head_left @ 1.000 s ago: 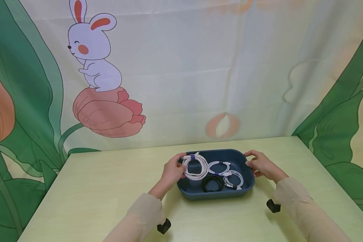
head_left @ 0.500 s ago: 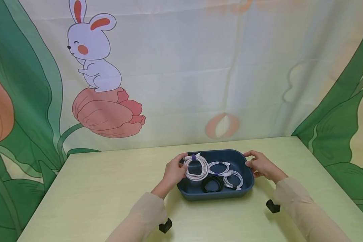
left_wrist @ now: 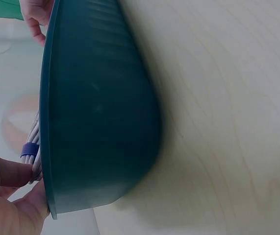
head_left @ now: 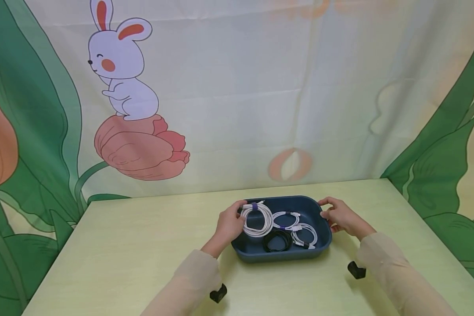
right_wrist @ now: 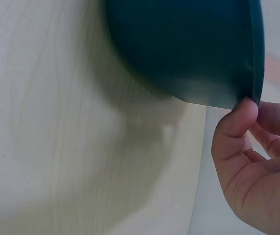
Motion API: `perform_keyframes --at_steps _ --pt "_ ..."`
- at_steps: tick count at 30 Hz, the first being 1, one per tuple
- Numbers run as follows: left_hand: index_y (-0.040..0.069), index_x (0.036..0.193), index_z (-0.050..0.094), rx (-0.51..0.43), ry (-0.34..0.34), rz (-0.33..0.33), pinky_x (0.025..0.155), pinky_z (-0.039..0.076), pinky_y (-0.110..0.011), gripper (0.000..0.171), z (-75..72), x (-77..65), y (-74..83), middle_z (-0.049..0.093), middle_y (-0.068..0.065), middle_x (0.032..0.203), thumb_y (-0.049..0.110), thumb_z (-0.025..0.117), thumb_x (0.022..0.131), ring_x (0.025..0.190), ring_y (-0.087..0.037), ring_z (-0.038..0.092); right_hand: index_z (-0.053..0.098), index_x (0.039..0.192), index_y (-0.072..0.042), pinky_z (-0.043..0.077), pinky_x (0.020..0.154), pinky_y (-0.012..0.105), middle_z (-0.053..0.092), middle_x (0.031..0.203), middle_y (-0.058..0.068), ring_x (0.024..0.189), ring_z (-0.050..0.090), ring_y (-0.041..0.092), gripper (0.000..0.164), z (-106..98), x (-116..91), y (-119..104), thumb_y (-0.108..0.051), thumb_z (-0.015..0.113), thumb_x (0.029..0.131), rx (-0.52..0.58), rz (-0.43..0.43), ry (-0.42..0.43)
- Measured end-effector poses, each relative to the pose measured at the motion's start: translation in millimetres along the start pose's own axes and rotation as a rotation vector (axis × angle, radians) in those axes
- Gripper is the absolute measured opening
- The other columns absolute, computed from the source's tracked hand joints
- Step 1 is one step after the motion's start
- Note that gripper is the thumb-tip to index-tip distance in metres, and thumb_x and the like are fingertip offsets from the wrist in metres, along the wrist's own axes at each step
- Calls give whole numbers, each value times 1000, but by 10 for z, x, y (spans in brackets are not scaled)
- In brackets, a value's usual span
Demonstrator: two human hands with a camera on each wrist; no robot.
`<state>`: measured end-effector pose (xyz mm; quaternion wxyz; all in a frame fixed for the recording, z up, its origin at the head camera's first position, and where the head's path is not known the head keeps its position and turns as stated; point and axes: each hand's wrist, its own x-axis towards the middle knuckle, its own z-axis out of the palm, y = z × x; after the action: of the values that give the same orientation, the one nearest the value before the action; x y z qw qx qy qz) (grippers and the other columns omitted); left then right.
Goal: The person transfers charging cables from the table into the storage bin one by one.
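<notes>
In the head view, a dark blue plastic tray [head_left: 284, 258] stands on the table. My left hand [head_left: 228, 224] pinches a thick coil of white cable [head_left: 269, 219] at the tray's left end, and the coil hangs over the inside. A purple tie [left_wrist: 30, 150] wraps this coil in the left wrist view, where the hand's fingers are right at the rim. My right hand [head_left: 341, 215] grips the tray's right rim; the right wrist view shows its thumb [right_wrist: 247, 115] against the wall. Inside lie a coil of black cable [head_left: 289, 242] and two smaller white cable coils [head_left: 315, 237].
The pale wooden table [head_left: 142, 245] runs back to a printed cloth backdrop [head_left: 229, 109] with a rabbit and flowers. A small black device [head_left: 357, 270] shows under the right sleeve, and a second black device [head_left: 218, 293] by the left sleeve.
My left hand and the thick white coil have shifted slightly to the right over the tray. The right hand and the tray have stayed in place.
</notes>
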<state>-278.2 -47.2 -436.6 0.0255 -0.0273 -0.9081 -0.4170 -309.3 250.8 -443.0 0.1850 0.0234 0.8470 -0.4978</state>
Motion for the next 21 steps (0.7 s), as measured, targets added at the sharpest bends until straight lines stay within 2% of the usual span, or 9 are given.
perform_keyframes --at_steps 6,11,17,21 --pt "12 118 54 69 29 17 63 46 -30 39 10 -7 37 63 -13 101 -1 52 82 80 -22 56 33 129 -6 44 49 24 48 88 11 58 47 17 40 1 -9 -8 -7 43 90 -3 11 1" --pt "11 118 54 129 39 31 58 42 -29 39 27 5 44 64 -11 96 -3 50 81 73 -22 53 33 128 -6 43 48 23 48 87 11 57 47 16 40 0 -14 -13 -7 43 90 1 5 0" --pt "11 115 55 172 60 40 68 47 -37 40 35 1 75 63 -10 108 -4 49 79 90 -30 59 33 128 -6 43 48 23 48 88 11 57 47 16 40 2 -19 -17 -6 43 90 5 5 -1" --pt "12 115 55 193 60 23 65 47 -36 40 46 10 85 63 -10 107 -4 49 79 88 -30 59 33 128 -5 43 48 23 48 89 12 57 47 17 40 4 -18 -15 -7 43 90 4 8 0"
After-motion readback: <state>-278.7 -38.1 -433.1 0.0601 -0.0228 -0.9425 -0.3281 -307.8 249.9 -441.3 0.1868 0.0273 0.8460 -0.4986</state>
